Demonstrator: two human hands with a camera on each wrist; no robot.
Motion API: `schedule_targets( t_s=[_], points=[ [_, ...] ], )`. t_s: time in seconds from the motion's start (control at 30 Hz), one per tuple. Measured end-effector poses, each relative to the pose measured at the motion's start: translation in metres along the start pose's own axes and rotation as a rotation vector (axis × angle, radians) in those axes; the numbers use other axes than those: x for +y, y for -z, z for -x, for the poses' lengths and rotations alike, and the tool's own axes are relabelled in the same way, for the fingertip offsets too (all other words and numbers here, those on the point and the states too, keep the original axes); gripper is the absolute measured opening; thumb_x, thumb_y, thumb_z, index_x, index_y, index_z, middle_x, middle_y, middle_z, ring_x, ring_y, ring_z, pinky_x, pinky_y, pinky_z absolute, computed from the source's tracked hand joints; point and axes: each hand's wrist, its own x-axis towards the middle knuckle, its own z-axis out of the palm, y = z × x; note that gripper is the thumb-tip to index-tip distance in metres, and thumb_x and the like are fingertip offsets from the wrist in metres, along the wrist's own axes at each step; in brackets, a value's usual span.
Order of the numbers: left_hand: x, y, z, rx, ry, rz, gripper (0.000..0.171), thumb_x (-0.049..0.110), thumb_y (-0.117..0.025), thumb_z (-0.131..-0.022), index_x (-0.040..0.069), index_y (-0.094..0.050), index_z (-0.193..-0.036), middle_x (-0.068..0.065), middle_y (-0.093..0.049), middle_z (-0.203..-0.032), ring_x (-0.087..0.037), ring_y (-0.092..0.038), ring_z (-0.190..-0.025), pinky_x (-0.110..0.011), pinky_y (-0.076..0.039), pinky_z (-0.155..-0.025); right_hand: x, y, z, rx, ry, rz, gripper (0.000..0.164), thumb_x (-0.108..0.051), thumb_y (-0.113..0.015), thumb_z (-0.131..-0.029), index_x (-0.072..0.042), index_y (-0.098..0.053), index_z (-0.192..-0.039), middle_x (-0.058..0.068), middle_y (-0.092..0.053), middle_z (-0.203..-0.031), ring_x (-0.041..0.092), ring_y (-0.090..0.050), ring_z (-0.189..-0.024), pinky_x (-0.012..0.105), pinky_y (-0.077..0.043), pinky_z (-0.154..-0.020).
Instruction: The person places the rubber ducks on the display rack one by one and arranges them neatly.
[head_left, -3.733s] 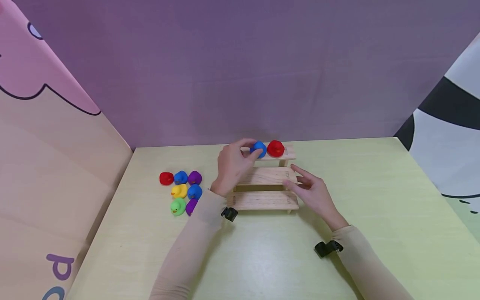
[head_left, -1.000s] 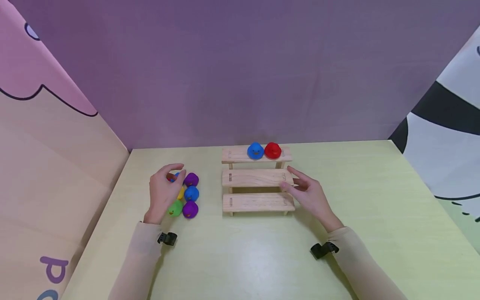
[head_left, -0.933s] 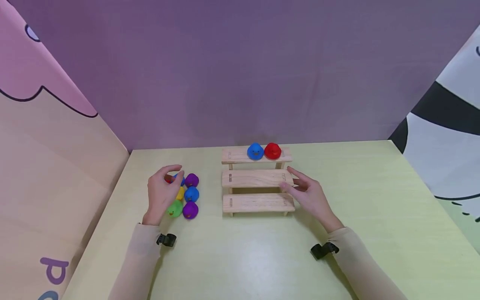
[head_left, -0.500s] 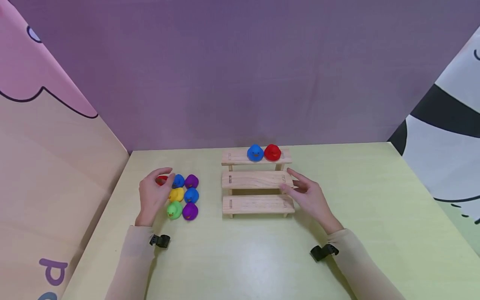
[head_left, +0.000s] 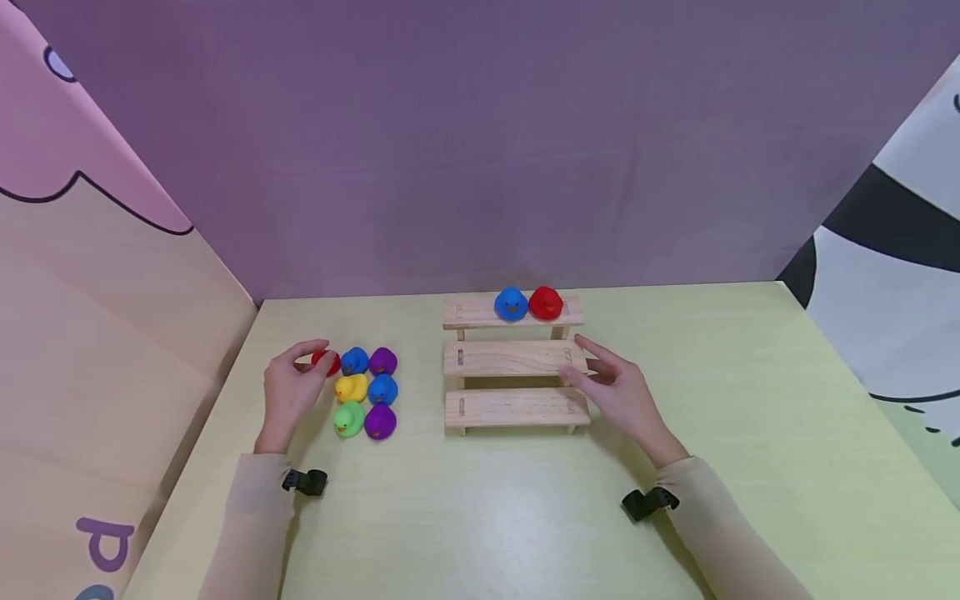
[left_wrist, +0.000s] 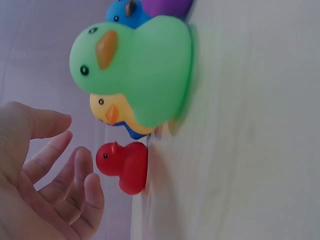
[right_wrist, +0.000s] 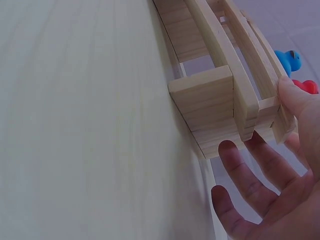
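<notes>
My left hand (head_left: 288, 390) hovers at a red rubber duck (head_left: 329, 364), its thumb and fingers loosely bent with nothing between them. In the left wrist view, a gap shows between those fingers and the red duck (left_wrist: 131, 167), which sits upright on the table. Beside it stand a yellow duck (head_left: 350, 388), a green duck (head_left: 348, 420), and several blue and purple ones. My right hand (head_left: 618, 392) holds the right end of the middle step of a three-step wooden stand (head_left: 510, 358), thumb at the front edge and index finger at the back.
A blue duck (head_left: 512, 304) and another red duck (head_left: 546, 303) sit side by side on the stand's top step. Behind the table (head_left: 495, 517) rises a purple backdrop (head_left: 480, 150), with printed panels left and right.
My left hand set the blue duck on the top step, then went left to the duck group. Over the last second it has slid further left around the red duck. My right hand stayed put.
</notes>
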Motion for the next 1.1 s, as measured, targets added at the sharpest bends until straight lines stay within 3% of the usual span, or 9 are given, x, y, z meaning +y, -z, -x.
schedule_targets(
  t_s=[0.13, 0.33, 0.6, 0.77, 0.9, 1.1],
  points=[
    [-0.003, 0.003, -0.001, -0.037, 0.031, -0.019, 0.033, 0.023, -0.071, -0.102, 0.006, -0.075, -0.130, -0.021, -0.076, -0.125, -0.033, -0.070, -0.090, -0.021, -0.049, -0.063, 0.000, 0.000, 0.000, -0.002, 0.001, -0.005, 0.072, -0.047, -0.076, -0.099, -0.023, -0.049, -0.161, 0.020, -0.070, -0.140, 0.036, -0.075, -0.119, 0.020, -0.054, -0.091],
    [-0.004, 0.007, -0.005, -0.129, 0.058, -0.052, 0.040, 0.025, -0.067, -0.104, 0.005, -0.069, -0.138, -0.024, -0.069, -0.138, -0.045, -0.071, -0.112, -0.024, -0.052, -0.073, 0.001, 0.001, 0.001, 0.002, 0.001, -0.019, 0.071, -0.045, -0.076, -0.099, -0.023, -0.049, -0.161, 0.021, -0.071, -0.139, 0.036, -0.076, -0.115, 0.017, -0.055, -0.088],
    [-0.008, 0.007, -0.008, -0.253, 0.107, -0.150, 0.051, 0.028, -0.065, -0.105, 0.006, -0.058, -0.151, -0.025, -0.057, -0.152, -0.045, -0.059, -0.123, -0.048, -0.056, -0.098, 0.000, 0.000, 0.002, -0.008, 0.005, -0.038, 0.070, -0.041, -0.076, -0.100, -0.023, -0.049, -0.161, 0.022, -0.070, -0.139, 0.035, -0.077, -0.114, 0.017, -0.055, -0.091],
    [-0.007, 0.007, -0.011, -0.244, 0.068, -0.191, 0.050, 0.027, -0.066, -0.104, 0.005, -0.059, -0.148, -0.025, -0.059, -0.149, -0.044, -0.061, -0.117, -0.046, -0.053, -0.092, -0.002, 0.000, 0.002, 0.002, 0.013, -0.057, 0.068, -0.036, -0.077, -0.100, -0.021, -0.050, -0.160, 0.023, -0.071, -0.137, 0.035, -0.078, -0.110, 0.013, -0.054, -0.087],
    [-0.006, 0.008, -0.010, -0.240, 0.076, -0.213, 0.050, 0.025, -0.068, -0.102, 0.005, -0.060, -0.147, -0.026, -0.060, -0.147, -0.043, -0.061, -0.114, -0.042, -0.049, -0.087, -0.001, -0.001, 0.002, 0.000, 0.018, -0.066, 0.068, -0.034, -0.078, -0.099, -0.020, -0.051, -0.160, 0.024, -0.072, -0.135, 0.034, -0.078, -0.109, 0.013, -0.055, -0.086],
    [-0.006, 0.007, -0.010, -0.225, 0.088, -0.219, 0.049, 0.026, -0.069, -0.102, 0.006, -0.061, -0.146, -0.025, -0.061, -0.146, -0.043, -0.060, -0.115, -0.048, -0.049, -0.090, 0.001, -0.001, 0.001, -0.001, 0.016, -0.063, 0.068, -0.034, -0.078, -0.099, -0.021, -0.051, -0.160, 0.023, -0.071, -0.137, 0.036, -0.078, -0.110, 0.013, -0.055, -0.085]
  ],
)
